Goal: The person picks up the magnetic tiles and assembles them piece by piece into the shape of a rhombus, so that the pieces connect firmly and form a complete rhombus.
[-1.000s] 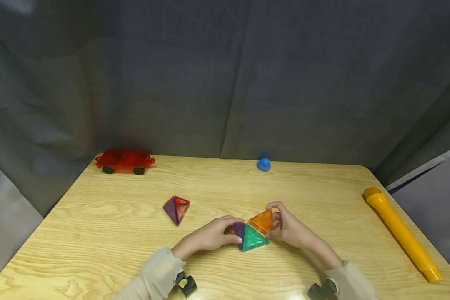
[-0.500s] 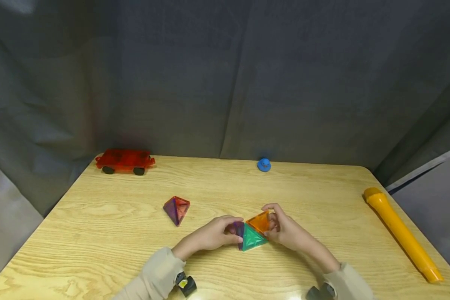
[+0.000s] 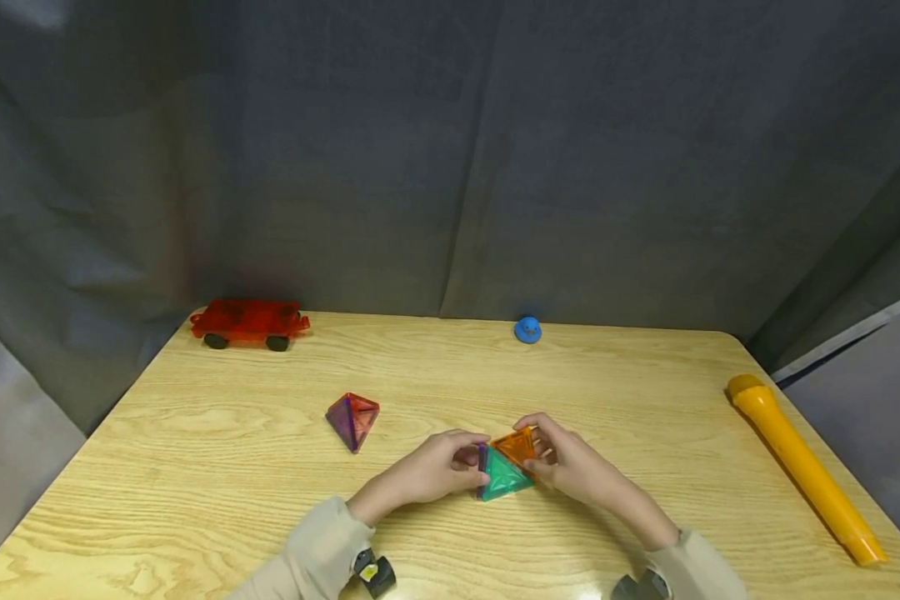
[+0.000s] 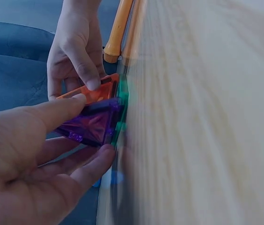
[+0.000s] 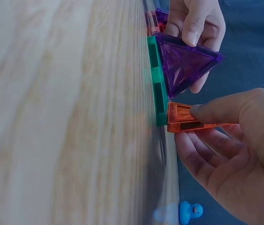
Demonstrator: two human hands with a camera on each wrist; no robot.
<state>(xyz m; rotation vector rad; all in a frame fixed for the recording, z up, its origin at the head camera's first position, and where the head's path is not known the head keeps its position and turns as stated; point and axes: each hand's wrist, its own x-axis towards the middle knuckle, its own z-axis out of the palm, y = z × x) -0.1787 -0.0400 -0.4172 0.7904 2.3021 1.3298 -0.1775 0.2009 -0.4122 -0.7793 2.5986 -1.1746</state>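
Observation:
A green triangular magnetic tile point(image 3: 505, 477) lies flat on the table between the two hands. My left hand point(image 3: 437, 468) pinches a purple triangular magnetic tile point(image 4: 94, 124), which stands up along the green tile's left edge. On the opposite side, my right hand point(image 3: 570, 460) holds an orange triangular magnetic tile point(image 3: 515, 447) by thumb and fingers. In the right wrist view the orange tile's lower edge meets the green tile, and it rises off the table. Fingers hide parts of both raised tiles.
A small red and purple tile pyramid point(image 3: 353, 422) sits left of the hands. Toward the back are a red toy car base point(image 3: 247, 321) and a blue rubber duck point(image 3: 528, 330). A long yellow-orange tube point(image 3: 806, 471) with a wider end lies along the right edge.
The right hand has moved left with the orange tile, tipping it up from a flatter pose. The purple tile, too, has tilted more upright in the left hand.

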